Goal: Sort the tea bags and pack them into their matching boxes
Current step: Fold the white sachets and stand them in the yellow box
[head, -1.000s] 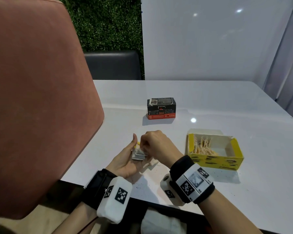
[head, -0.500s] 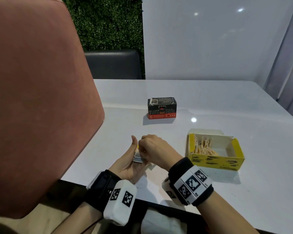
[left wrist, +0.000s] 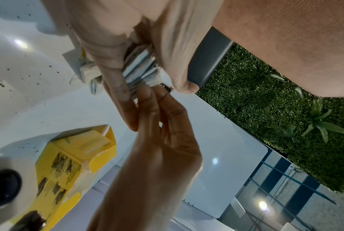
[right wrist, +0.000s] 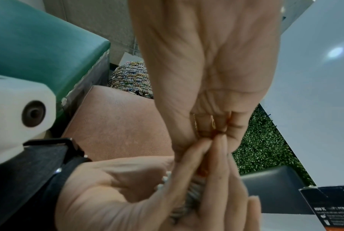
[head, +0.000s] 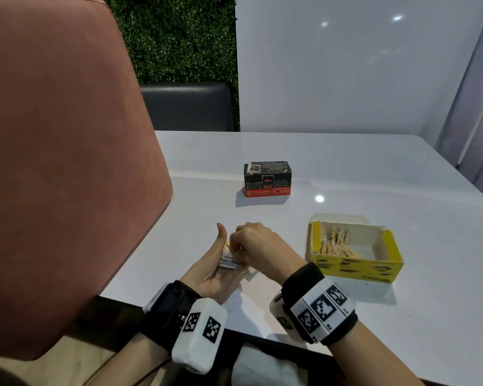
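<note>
Stack of tea bags sits in the left hand, palm up, thumb raised, fingers cupped under the stack, just above the near edge of the worktop. Right hand is pressed against it from the right w/ fingers curled down onto the stack's top, pinching at the bags; exactly which bag it has can't be told. Left wrist view shows the stack's white-and-grey edges fanned betw. thumb and fingers, plus a few loose bags lying on the worktop under the hands. Yellow box stands open just right of the right hand, w/ tea bags and strings bunched at its left end. Black-and-red box is closed, beyond both hands, well apart. Pink chair back fills the space left of the left hand.
</note>
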`<state>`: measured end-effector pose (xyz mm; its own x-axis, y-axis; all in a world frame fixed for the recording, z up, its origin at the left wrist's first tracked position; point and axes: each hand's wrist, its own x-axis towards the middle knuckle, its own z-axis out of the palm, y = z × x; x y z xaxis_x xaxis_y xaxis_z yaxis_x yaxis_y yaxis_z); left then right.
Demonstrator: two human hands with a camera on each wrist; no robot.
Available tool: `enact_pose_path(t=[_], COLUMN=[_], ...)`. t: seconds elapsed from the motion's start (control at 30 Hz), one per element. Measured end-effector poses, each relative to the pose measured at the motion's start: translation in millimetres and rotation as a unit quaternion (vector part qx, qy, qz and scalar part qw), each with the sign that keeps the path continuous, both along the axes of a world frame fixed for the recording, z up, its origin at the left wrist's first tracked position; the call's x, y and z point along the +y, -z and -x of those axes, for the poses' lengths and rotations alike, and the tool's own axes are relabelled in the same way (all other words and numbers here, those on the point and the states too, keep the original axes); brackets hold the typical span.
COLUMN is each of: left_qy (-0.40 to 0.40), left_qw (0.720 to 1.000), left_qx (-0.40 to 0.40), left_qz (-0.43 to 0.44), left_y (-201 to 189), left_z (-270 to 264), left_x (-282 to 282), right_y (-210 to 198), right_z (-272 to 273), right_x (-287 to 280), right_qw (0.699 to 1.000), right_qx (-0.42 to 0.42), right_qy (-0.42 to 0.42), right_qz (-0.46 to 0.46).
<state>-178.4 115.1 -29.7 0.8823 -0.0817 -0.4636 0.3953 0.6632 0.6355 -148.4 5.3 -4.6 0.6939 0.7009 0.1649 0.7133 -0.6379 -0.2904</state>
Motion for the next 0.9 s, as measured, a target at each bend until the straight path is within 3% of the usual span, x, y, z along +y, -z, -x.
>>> enact_pose_path(t=[0.1,0.4,0.53,0.63,0.7,0.77,0.9], left_qy=[0.008,0.006,0.023,0.025,0.068,0.155,0.315], left_qw=[0.999,1.000,1.000,0.998,0.994,0.975,0.888], left_qx=[0.001,-0.002,-0.021,-0.050,-0.080,-0.125,-0.192], left_qz=[0.035,0.007,0.003,0.004,-0.011,-0.102,-0.275], left_y=[-0.4,14.1,15.8,19.6,17.8,16.3,3.5], left_z=[0.0,-6.6,-5.3,-6.7,-3.4,-0.6,6.6], left_x=[0.6,5.1,4.8,8.2,12.3,15.0,6.6], right_y=[2.2,0.3,1.0,-9.7,-17.4,-20.7,-23.0], right_z=[1.9,5.9,7.0,-4.5,-14.7,-21.9,-17.6], right_x=[2.7,4.8,4.8,-8.1,-21.2,-32.9,-44.3], right_qw=[1.000,0.999,1.000,0.995,0.986,0.981,0.968], right_qx=[-0.018,-0.026,0.012,0.073,0.097,0.136,0.245], right_qy=[0.000,0.024,0.013,0.011,0.036,0.042,-0.015], right_qz=[0.015,-0.001,-0.002,-0.070,-0.132,-0.131,-0.050])
